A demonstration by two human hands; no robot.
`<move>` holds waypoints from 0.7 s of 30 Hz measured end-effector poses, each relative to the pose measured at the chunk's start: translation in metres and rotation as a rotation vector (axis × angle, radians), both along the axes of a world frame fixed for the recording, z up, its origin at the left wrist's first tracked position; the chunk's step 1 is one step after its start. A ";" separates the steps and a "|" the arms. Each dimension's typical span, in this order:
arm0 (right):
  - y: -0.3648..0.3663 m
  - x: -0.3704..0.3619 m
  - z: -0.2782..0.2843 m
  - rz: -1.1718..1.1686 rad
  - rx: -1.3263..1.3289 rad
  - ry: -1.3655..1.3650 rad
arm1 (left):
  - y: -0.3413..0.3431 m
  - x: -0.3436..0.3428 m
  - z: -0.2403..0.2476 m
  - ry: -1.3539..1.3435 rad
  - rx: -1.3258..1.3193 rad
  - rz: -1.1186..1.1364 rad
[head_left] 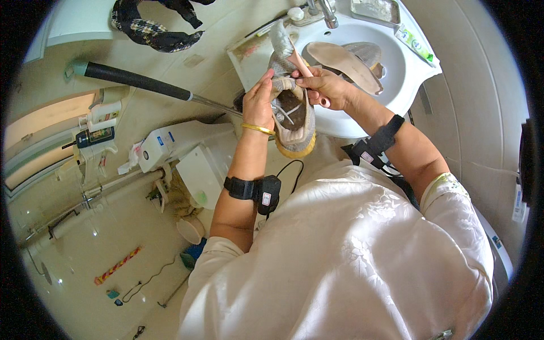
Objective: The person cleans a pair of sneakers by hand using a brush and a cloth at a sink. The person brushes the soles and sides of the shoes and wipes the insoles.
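Note:
A grey knitted shoe (308, 126) with a yellowish sole is in front of me, its opening facing up and pale laces lying loose inside. My left hand (259, 105) is closed around the shoe's left side. My right hand (331, 89) grips a brush with a pink handle (300, 61) and pale bristles (280, 38), which point away from me. The fingertips of that hand also meet the shoe's upper edge. Just beyond, a beige insole (339, 61) lies in the white washbasin (395, 89), partly over another grey shoe (367, 52).
A faucet (328, 14) stands at the basin's far side. On the rim are a soap dish (375, 11) and a green-and-white box (415, 44). To the left are a black-gripped pole (136, 80), a white toilet (205, 170) and a dark patterned headband (148, 35).

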State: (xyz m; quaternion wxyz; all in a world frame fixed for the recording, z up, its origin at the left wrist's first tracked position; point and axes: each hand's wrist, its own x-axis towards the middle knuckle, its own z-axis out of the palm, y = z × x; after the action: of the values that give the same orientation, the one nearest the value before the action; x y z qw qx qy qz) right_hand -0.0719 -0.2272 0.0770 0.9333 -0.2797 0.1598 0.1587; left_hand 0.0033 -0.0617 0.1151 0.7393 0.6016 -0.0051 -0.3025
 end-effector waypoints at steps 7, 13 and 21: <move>-0.006 -0.007 0.010 -0.011 0.056 -0.009 | -0.004 -0.013 0.011 -0.025 -0.037 0.003; 0.005 -0.002 0.016 -0.002 -0.218 -0.027 | 0.010 -0.020 -0.005 -0.295 0.083 0.027; 0.008 -0.020 0.004 0.033 -1.357 -0.202 | 0.036 -0.014 -0.062 -0.568 0.715 0.194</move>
State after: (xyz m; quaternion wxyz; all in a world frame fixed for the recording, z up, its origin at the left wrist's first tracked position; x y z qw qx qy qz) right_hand -0.0918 -0.2187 0.0807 0.5593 -0.8184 0.1317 0.0105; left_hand -0.0102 -0.0255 0.0533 0.4796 0.8754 -0.0465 -0.0380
